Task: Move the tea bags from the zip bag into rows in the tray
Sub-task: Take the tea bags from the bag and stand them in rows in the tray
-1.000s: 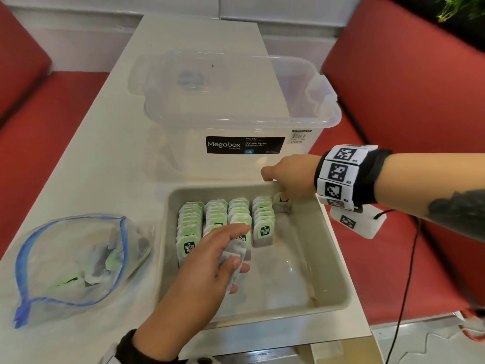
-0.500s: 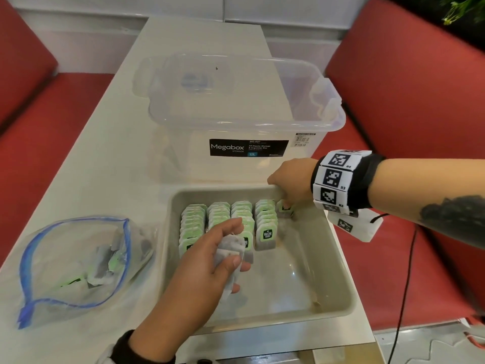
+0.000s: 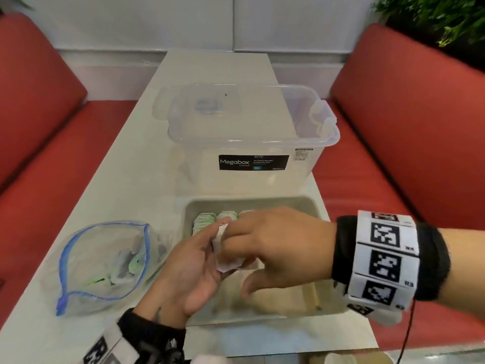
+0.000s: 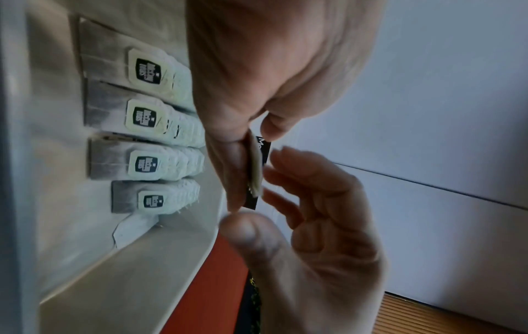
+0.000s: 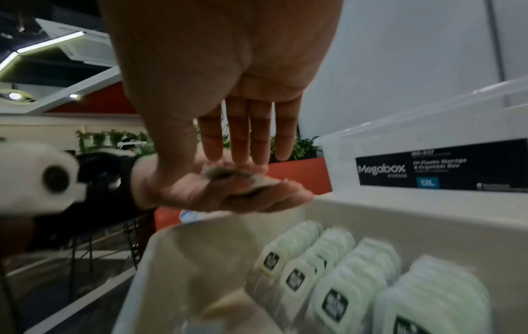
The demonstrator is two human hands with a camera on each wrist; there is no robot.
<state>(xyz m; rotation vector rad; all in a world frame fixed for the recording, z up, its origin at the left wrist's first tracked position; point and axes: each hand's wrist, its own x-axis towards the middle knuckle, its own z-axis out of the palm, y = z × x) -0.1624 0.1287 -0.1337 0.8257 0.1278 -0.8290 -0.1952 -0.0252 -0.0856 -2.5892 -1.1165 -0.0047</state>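
Over the grey tray (image 3: 312,206), the left hand (image 3: 189,269) lay palm up with its fingers relaxed and spread, a small stack of loose tea bags (image 3: 225,254) resting across them. In the head view the stack's long axis ran roughly away from the person, one pointed end nearest the left palm. The right hand (image 3: 273,245) reached in from the right, palm down, its straight fingertips (image 5: 245,156) touching the top of the stack; whether it pinched a bag I could not tell, as the thumb hung apart below. Four rows of tea bags (image 4: 148,126) stood packed against the tray's far wall, each bag upright on edge with its dark-printed tag (image 5: 334,305) facing the person, the rows running front to back. One more bag (image 4: 134,228) lay tilted beside the rightmost row, near the tray's right wall. The zip bag (image 3: 105,264), mouth open and facing right, lay on the bench (image 3: 126,179) just left of the tray with some bags inside. A clear storage box (image 3: 252,143) stood behind the tray.
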